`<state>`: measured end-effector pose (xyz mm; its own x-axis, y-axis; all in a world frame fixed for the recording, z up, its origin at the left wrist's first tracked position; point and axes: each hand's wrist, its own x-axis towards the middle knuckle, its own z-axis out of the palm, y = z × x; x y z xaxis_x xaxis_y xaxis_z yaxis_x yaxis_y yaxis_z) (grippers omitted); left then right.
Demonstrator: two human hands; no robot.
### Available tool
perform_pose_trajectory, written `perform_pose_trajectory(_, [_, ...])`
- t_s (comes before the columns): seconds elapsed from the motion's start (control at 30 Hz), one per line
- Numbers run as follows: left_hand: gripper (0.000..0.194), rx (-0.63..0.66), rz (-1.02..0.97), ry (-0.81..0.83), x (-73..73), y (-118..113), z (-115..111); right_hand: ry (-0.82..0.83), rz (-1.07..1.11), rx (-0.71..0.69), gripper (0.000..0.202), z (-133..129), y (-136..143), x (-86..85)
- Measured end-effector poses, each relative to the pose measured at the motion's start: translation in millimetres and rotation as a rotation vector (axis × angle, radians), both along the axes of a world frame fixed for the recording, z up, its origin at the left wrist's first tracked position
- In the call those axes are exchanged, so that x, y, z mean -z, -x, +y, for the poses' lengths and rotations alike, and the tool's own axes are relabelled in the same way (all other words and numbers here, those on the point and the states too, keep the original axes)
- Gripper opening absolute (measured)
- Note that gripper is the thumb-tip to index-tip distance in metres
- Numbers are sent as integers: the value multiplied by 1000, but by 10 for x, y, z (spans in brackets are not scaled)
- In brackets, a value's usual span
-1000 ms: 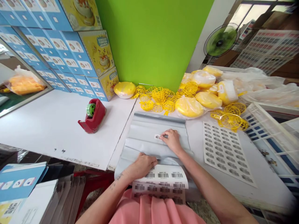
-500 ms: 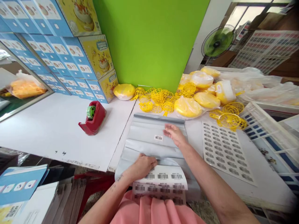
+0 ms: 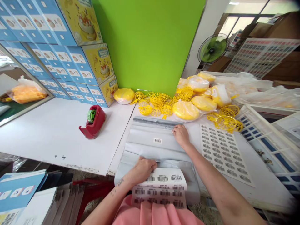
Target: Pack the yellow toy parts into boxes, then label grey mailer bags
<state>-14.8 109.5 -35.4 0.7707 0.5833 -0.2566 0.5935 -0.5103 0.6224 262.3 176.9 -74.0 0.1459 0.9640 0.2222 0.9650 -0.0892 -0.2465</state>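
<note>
A stack of grey plastic bags [image 3: 140,134] lies flat at the table's front edge. One small barcode label [image 3: 157,141] is stuck on the top bag. My left hand [image 3: 145,168] rests low on the bags, its fingers closed on the upper left part of a barcode label sheet [image 3: 167,176], which curls down towards the pink clothing. At the upper right of the stack, my right hand [image 3: 181,134] has its fingers bent together at the bag's edge. Another label sheet [image 3: 222,153] lies flat to the right.
A red tape dispenser [image 3: 93,122] stands left of the bags. Blue and yellow boxes [image 3: 70,62] are piled at the back left. Yellow strainers [image 3: 157,100] and wrapped yellow items [image 3: 186,110] line the back. White baskets [image 3: 269,137] stand on the right.
My right hand has moved right and away from the label on the bag to the bag's upper right edge, and its fingers have closed. My left hand still holds the sheet.
</note>
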Motion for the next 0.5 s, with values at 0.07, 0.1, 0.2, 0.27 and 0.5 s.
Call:
perform_pose_trajectory(0.07, [32,-4,-10,-14,15,3,-4,-14,-23,-49,19,0,-6,-48])
perform_pose_trajectory(0.1, [32,-8,-18,-23,20,3,-4,-23,-30,-72,19,-7,-5,-72])
perform_pose_trajectory(0.2, [30,-20,-44,-50,3,1,-4,-55,-34,-120,19,-54,10,-149])
perform_pose_trajectory(0.27, [30,-18,-62,-67,-58,-3,-18,-67,-22,-146,18,-114,28,-227])
perform_pose_trajectory(0.5, [16,142,-172,-214,-715,4,-233,83,161,-398,12,-660,132,-887])
